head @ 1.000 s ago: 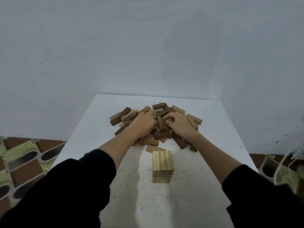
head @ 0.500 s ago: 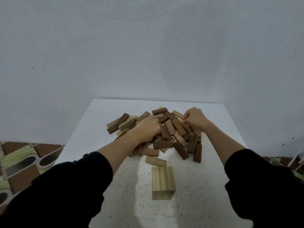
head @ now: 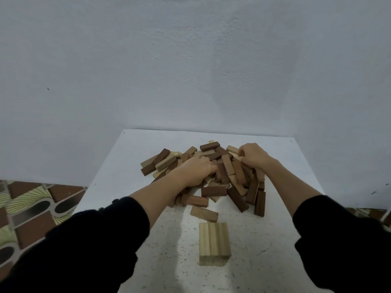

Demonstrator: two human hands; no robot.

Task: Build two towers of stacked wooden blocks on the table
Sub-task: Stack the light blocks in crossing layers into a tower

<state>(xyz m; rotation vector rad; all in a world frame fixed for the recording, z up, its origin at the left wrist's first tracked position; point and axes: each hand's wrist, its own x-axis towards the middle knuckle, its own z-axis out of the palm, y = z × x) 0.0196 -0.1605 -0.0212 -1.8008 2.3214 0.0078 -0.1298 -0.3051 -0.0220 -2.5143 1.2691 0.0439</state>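
A loose pile of light and dark wooden blocks [head: 224,178] lies in the middle of the white table [head: 131,170]. In front of it stands a short tower of pale blocks [head: 214,242], three side by side on top. One tan block [head: 204,213] lies alone between pile and tower. My left hand [head: 195,171] is on the pile's centre with its fingers curled down among the blocks, fingertips hidden. At the pile's far right edge, my right hand [head: 252,155] is curled round a pale block [head: 232,149].
A plain grey-white wall rises right behind the table's far edge. Patterned floor tiles [head: 31,208] show past the table's left edge and a strip shows at the right. Bare tabletop lies left and right of the short tower.
My right hand has left the middle of the pile for its far right edge. Dark blocks have spread out toward the front right. My left hand has stayed on the pile's centre.
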